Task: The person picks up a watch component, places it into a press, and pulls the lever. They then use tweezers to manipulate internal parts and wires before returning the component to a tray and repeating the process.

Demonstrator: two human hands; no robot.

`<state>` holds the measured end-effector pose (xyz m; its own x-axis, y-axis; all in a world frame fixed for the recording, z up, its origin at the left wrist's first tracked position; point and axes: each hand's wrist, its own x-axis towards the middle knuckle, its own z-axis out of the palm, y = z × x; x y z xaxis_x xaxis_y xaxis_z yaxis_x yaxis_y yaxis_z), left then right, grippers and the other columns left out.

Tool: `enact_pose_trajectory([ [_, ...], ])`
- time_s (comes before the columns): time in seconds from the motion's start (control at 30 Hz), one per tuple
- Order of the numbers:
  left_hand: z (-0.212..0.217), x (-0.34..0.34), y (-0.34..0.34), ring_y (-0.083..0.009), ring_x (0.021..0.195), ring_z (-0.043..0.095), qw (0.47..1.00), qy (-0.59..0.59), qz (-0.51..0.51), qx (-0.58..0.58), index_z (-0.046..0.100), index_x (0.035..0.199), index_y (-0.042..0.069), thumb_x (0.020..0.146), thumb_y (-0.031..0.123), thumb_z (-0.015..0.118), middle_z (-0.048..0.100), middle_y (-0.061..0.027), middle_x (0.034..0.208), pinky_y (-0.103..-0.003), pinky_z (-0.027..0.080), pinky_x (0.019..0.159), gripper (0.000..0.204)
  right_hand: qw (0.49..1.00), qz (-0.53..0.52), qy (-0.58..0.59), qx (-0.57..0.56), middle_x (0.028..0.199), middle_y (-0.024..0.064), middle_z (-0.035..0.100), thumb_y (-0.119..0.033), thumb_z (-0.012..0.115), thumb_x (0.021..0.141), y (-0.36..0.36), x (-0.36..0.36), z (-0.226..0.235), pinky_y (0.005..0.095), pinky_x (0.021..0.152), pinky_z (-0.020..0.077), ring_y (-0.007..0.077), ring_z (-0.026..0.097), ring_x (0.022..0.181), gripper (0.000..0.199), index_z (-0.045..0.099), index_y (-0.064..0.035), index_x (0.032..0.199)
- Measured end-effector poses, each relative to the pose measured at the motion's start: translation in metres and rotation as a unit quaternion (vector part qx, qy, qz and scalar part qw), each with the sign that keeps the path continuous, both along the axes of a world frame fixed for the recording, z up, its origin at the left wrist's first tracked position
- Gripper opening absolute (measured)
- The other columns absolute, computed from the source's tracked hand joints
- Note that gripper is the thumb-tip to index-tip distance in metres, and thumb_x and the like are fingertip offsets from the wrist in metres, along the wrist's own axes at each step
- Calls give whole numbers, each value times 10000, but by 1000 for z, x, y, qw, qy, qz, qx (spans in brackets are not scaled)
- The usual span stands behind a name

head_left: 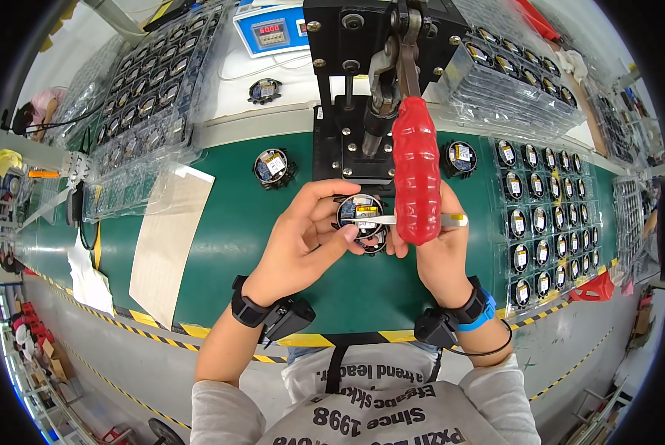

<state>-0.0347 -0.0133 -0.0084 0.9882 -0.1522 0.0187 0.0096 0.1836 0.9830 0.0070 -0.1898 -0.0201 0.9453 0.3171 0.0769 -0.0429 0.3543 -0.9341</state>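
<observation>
My left hand (294,241) is closed round a small circular electronic module (364,210) with a black rim, a yellow-and-white label and blue circuitry inside. Pale metal tweezers (381,220) lie across its face, tip over the module's left part. Their wider end is in my right hand (442,261), whose fingers are partly hidden behind the red lever handle (417,174). Just below the held module, another round part (375,243) shows between my hands; whether it is joined to the module I cannot tell.
The black toggle press (347,141) stands right ahead on the green mat (273,297). Loose modules flank it, one on the left (273,167), another on the right (460,158). Filled clear trays (502,222) lie at right; more trays (154,89) stand left. Behind is a blue-white controller (272,31).
</observation>
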Motion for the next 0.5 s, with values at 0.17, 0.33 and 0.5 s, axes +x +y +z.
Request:
enact_pose_trajectory([
  [0.17, -3, 0, 0, -141, 917, 598, 1000, -9, -9, 2, 366, 1267, 14, 882, -69, 514, 589, -115, 1062, -285, 536, 772, 421, 999, 21, 27, 8, 606, 61, 556, -41, 555, 905, -1, 2, -1, 223, 451, 428, 87, 524, 494, 199, 396, -56, 786],
  [0.33, -4, -1, -1, -144, 922, 599, 1000, -3, -6, 6, 367, 1269, 16, 885, -63, 512, 590, -114, 1066, -284, 535, 773, 417, 999, 13, 37, 20, 603, 62, 556, -40, 555, 905, 1, 0, 0, 224, 454, 432, 86, 523, 489, 197, 397, -58, 789],
  [0.5, -7, 0, 1, -142, 887, 615, 1000, -6, -6, 12, 379, 1259, 13, 902, -45, 498, 601, -115, 1069, -265, 535, 729, 381, 999, -7, 25, 29, 602, 63, 557, -41, 553, 906, 3, -2, 0, 232, 459, 442, 94, 523, 487, 196, 398, -60, 789],
])
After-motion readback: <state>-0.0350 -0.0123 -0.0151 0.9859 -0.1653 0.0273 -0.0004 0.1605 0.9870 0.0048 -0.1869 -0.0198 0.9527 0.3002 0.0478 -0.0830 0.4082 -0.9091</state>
